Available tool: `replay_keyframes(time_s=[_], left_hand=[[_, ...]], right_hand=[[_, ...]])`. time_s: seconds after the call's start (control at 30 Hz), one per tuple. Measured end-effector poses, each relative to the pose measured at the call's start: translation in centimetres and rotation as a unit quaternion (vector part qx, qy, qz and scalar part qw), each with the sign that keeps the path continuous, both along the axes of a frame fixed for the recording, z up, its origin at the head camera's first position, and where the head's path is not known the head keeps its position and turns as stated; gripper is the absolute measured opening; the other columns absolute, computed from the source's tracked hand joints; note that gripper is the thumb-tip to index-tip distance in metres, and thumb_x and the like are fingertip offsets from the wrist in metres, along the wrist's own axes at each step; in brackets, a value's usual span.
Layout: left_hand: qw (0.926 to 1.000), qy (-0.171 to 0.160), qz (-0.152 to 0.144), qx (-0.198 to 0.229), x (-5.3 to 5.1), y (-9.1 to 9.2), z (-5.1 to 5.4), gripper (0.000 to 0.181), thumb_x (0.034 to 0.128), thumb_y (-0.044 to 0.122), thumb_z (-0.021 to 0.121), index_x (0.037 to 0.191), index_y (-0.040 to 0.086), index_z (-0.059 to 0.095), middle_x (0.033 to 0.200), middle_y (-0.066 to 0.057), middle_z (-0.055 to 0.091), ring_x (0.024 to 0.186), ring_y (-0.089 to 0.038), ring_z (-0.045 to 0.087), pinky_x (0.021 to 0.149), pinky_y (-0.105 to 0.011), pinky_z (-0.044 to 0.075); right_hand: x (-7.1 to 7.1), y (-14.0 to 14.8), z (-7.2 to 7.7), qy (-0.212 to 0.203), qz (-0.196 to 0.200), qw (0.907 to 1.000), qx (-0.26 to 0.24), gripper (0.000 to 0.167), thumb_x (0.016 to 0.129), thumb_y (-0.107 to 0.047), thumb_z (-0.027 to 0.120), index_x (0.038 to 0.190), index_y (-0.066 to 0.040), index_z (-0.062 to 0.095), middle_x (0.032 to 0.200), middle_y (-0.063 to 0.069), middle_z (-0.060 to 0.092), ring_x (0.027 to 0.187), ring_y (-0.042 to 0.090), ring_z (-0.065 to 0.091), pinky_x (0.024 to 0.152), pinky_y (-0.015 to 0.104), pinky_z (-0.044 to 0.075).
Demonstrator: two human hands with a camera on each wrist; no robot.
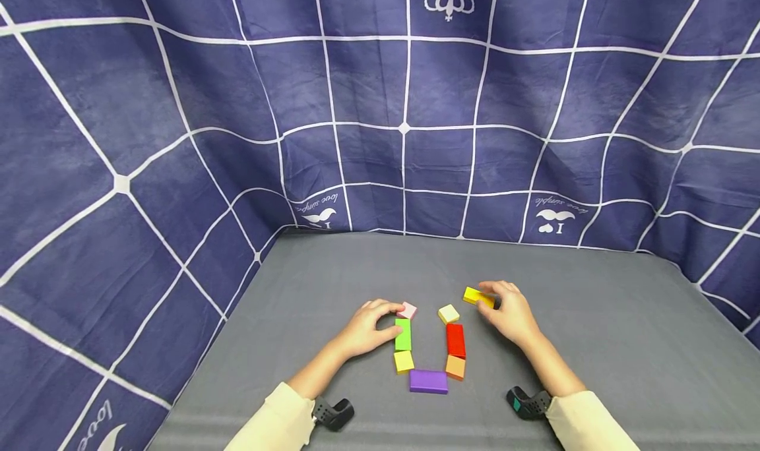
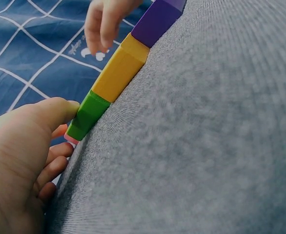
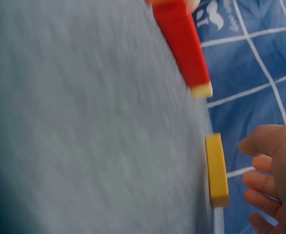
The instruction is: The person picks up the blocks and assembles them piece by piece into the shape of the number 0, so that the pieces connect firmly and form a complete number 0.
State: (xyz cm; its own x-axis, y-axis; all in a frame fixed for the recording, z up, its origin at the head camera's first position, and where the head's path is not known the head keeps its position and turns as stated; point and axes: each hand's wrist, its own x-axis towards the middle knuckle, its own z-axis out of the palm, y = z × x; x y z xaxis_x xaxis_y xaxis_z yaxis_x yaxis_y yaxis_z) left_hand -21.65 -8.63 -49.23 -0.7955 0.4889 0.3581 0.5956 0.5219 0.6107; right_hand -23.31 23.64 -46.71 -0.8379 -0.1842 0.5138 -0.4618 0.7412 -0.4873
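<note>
My left hand (image 1: 367, 330) lies left of a green block (image 1: 403, 335). Its thumb is at the green block's edge and its forefinger reaches a pink block (image 1: 407, 310) just beyond. In the left wrist view the thumb tip overlaps the green block (image 2: 88, 114), and the other fingers bend loosely. My right hand (image 1: 509, 311) hovers at the right end of a golden-yellow block (image 1: 477, 297), covering part of it. The right wrist view has a gap between the thumb and that yellow block (image 3: 217, 170), with nothing between the fingers.
Below the green block come a yellow block (image 1: 404, 362) and a purple block (image 1: 429, 382). An orange block (image 1: 456, 367), a red block (image 1: 456, 341) and a pale-yellow block (image 1: 448, 314) form the right side. A blue gridded curtain (image 1: 368, 88) hangs behind the grey tabletop (image 1: 332, 260).
</note>
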Motion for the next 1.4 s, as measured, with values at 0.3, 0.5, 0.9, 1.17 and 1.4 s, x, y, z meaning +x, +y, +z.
replay_keyframes(time_s=[0.3, 0.5, 0.9, 1.17, 1.4], left_hand=[[1.0000, 0.002, 0.000, -0.006, 0.1, 0.0, 0.2, 0.039, 0.0884, 0.023, 0.069, 0.125, 0.011, 0.064, 0.122, -0.006, 0.062, 0.115, -0.026, 0.054, 0.098, -0.046, 0.039], [0.9999, 0.009, -0.001, -0.007, 0.2, 0.0, 0.3, 0.038, 0.0884, 0.023, 0.068, 0.125, 0.010, 0.064, 0.122, -0.007, 0.063, 0.115, -0.027, 0.054, 0.099, -0.045, 0.039], [0.9999, 0.014, 0.002, -0.009, 0.3, 0.1, 0.4, 0.038, 0.0876, 0.022, 0.068, 0.124, 0.010, 0.065, 0.120, -0.007, 0.063, 0.113, -0.028, 0.055, 0.097, -0.045, 0.040], [0.9999, 0.010, 0.006, -0.011, 0.1, 0.1, 0.0, 0.039, 0.0878, 0.022, 0.068, 0.124, 0.010, 0.064, 0.120, -0.007, 0.063, 0.111, -0.026, 0.055, 0.097, -0.044, 0.040], [0.9999, 0.009, 0.004, -0.008, 0.1, 0.1, 0.0, 0.039, 0.0875, 0.022, 0.069, 0.124, 0.011, 0.065, 0.120, -0.006, 0.063, 0.112, -0.026, 0.055, 0.097, -0.044, 0.040]], right_hand=[[-1.4, 1.4, -0.2, -0.051, 0.012, 0.9972, 0.053, 0.035, 0.076, -0.008, 0.073, 0.108, 0.005, 0.068, 0.100, 0.017, 0.068, 0.093, 0.035, 0.059, 0.083, 0.050, 0.044], [-1.7, 1.4, -0.3, -0.071, 0.001, 0.9966, 0.042, 0.031, 0.077, -0.008, 0.074, 0.105, 0.003, 0.070, 0.096, 0.014, 0.068, 0.085, 0.028, 0.060, 0.078, 0.046, 0.047], [-1.8, 1.5, -0.5, -0.089, 0.007, 0.9954, 0.034, 0.030, 0.077, -0.006, 0.075, 0.105, 0.004, 0.071, 0.098, 0.016, 0.068, 0.084, 0.028, 0.062, 0.076, 0.045, 0.048], [-1.9, 1.1, -0.6, -0.086, 0.001, 0.9959, 0.029, 0.028, 0.077, -0.007, 0.076, 0.102, 0.003, 0.072, 0.097, 0.016, 0.068, 0.083, 0.028, 0.062, 0.075, 0.044, 0.049], [-2.0, -0.3, -0.1, -0.093, 0.022, 0.9954, 0.004, 0.027, 0.077, -0.007, 0.076, 0.103, 0.001, 0.072, 0.098, 0.014, 0.068, 0.084, 0.026, 0.061, 0.075, 0.042, 0.048]])
